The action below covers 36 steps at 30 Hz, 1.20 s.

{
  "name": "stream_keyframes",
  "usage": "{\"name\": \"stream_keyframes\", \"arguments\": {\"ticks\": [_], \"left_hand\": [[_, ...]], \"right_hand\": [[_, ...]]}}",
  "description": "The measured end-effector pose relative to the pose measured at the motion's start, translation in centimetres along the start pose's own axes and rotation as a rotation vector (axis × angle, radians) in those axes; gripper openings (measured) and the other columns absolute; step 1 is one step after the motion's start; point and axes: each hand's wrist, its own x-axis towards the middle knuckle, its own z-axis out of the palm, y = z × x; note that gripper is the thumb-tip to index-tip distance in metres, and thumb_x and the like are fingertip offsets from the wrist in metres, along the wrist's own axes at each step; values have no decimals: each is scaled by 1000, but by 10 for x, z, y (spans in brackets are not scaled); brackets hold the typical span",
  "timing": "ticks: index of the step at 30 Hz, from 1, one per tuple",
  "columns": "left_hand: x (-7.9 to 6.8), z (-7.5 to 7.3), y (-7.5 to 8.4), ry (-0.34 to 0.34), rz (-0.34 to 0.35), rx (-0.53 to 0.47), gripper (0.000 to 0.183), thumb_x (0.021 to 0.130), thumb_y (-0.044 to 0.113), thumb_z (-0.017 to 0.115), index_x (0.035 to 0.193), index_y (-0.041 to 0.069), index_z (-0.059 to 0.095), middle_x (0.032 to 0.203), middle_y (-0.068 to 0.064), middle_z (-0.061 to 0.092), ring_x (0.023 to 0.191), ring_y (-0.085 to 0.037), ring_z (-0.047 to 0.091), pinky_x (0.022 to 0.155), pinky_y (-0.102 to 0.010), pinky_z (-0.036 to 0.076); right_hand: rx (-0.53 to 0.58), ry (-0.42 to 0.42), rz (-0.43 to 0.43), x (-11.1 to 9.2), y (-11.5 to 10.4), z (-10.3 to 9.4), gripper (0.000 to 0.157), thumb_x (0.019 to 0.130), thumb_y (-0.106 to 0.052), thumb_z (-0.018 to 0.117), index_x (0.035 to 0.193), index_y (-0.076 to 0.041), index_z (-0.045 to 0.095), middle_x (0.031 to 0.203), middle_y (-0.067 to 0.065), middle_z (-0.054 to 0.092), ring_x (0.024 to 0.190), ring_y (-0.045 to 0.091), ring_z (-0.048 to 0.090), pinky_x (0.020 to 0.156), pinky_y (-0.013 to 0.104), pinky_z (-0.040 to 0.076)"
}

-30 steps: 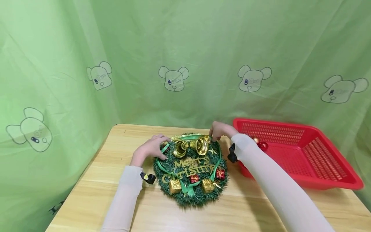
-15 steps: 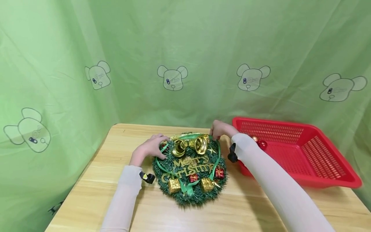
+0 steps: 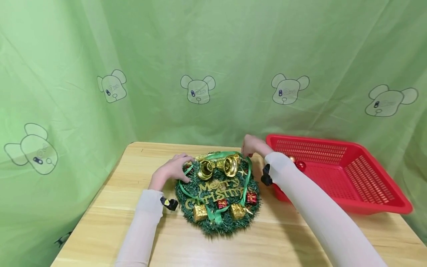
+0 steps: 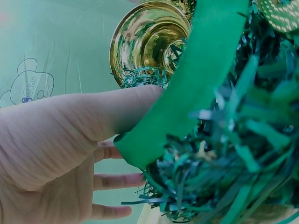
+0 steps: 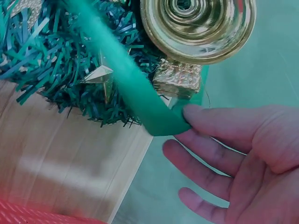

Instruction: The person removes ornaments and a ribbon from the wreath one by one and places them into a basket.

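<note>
A green tinsel Christmas wreath lies on the wooden table. It carries two gold bells, gold "Merry Christmas" lettering, and small gold and red gift boxes. At its upper left, my left hand grips the edge. The left wrist view has the thumb on the green ribbon, with other fingers behind the rim. My right hand, at the upper right, pinches a loop of ribbon between thumb and index finger. A gold star hangs nearby.
A red plastic basket stands at the right, with a red bauble and a gold one inside. My right forearm crosses in front of it. A green curtain with bear drawings hangs behind the table.
My right hand has lifted slightly, drawing the ribbon at the upper right up away from the wreath. My left hand has stayed at the upper-left edge.
</note>
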Motion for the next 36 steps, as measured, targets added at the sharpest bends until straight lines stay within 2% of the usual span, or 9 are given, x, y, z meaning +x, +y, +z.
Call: {"name": "stream_keyframes", "arguments": {"ticks": [2,4,10,18,22,26,28,33,36], "left_hand": [[0,0,0,1,3,2,79,65,23,83,135,27,46,141,1,40,126,-25,37,101,-49,41],[1,0,-1,1,5,6,78,65,23,83,134,28,46,140,2,40,125,-24,37,101,-49,41],[1,1,-2,-3,6,13,78,66,24,83,134,28,46,139,3,41,125,-23,38,102,-47,41],[1,1,-2,-1,8,16,79,65,25,83,135,27,46,140,2,41,126,-24,37,103,-48,40],[2,2,-3,-1,7,23,80,65,26,83,136,28,45,139,3,41,125,-23,38,102,-46,41],[3,2,-3,-1,7,17,81,65,25,83,136,27,45,138,3,42,125,-23,38,102,-46,41],[3,2,-3,0,6,17,81,65,25,84,136,27,45,138,3,42,124,-23,39,102,-46,41],[2,1,-2,5,9,8,81,64,24,84,136,26,45,137,2,43,124,-24,39,102,-47,42],[1,1,-2,6,14,5,81,64,24,84,136,25,45,137,2,43,124,-24,39,101,-47,42]], "right_hand": [[9,32,13,0,-1,-1,13,74,1,58,66,-6,67,51,2,54,48,12,37,47,24,29],[12,62,6,-1,-1,-1,14,74,-1,58,66,-7,68,51,-1,54,48,11,36,48,24,29],[12,116,-65,-3,-2,1,8,78,-10,67,77,-9,75,73,1,70,55,11,45,53,23,38],[43,202,-166,-7,-7,2,7,80,-11,70,78,-8,75,82,3,73,67,14,56,65,28,46],[89,255,-207,-10,-14,0,7,80,-10,70,75,-9,75,85,4,73,66,14,54,62,28,44],[111,297,-205,-10,-21,-2,12,83,-13,69,72,-11,73,80,4,72,61,14,45,55,26,36],[120,317,-195,-9,-24,-3,12,84,-15,69,73,-12,73,81,3,72,62,14,46,54,26,35],[144,367,-180,-6,-30,-5,9,84,-17,69,85,-11,75,88,4,73,73,16,60,60,28,45],[159,396,-173,-3,-32,-7,12,84,-18,69,90,-9,75,89,5,73,76,18,63,65,30,49]]}}
